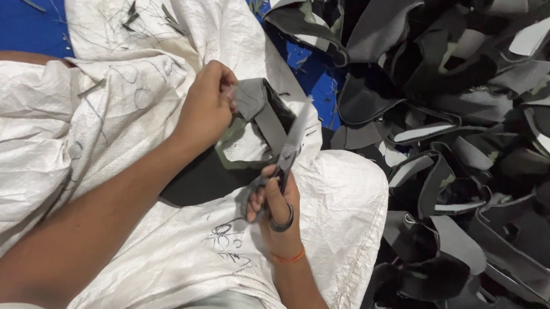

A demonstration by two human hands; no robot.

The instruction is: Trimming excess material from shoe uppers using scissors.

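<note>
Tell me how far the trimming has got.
Done: thread clippings litter the white sack. In hand: left hand grips a camouflage shoe upper; right hand works scissors at it. Left: a big pile of uppers; trimmed or not, unclear.

This looks like a small footwear or sewing workshop. A big pile of cut shoe parts (470, 139) in grey and camouflage fabric covers the blue floor (6, 25), and white woven sacks (57, 132) with thread scraps (140, 18) lie beside it.
</note>
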